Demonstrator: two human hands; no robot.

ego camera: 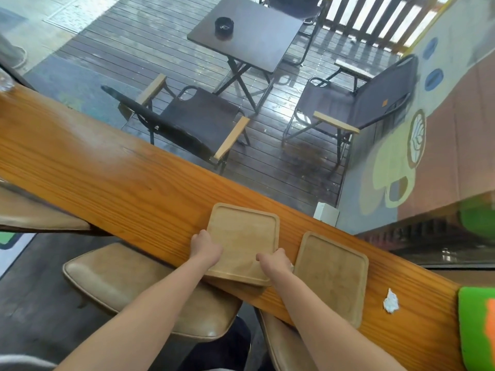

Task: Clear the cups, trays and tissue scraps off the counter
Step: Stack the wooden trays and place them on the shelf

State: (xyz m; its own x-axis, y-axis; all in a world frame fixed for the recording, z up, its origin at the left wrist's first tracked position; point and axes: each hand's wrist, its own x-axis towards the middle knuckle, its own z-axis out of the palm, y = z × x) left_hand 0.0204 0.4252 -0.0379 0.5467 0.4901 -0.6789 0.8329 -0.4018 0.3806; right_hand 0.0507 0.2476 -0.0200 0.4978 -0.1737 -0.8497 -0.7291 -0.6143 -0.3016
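Two square, pale wooden trays with rounded corners and a low raised rim (242, 242) lay stacked near the front edge of the long orange-brown varnished wooden worktop (107, 172), the upper one skewed over the lower so that only a corner of the lower showed at about 6 o'clock. The left hand (205, 247) was closed on the stack's left edge at 9 o'clock, thumb on top and fingers apparently beneath; the right hand (273, 261) pinched the near right corner at about 4 o'clock, its grip narrow and holding the rim. A third tray of the same pale wood (332, 277) sat just beside the stack at 3 o'clock, apart from it, its near corner overhanging the worktop's edge. Farther off at 3 o'clock lay a small crumpled white tissue scrap (390, 301). No cups were in view. The trays looked stiff, light and smooth, so the skewed pair could probably slide against each other; a hold on opposite edges, clamping both layers together, seemed safest. The tissue would weigh nothing and crush easily, so a fingertip pinch should do.
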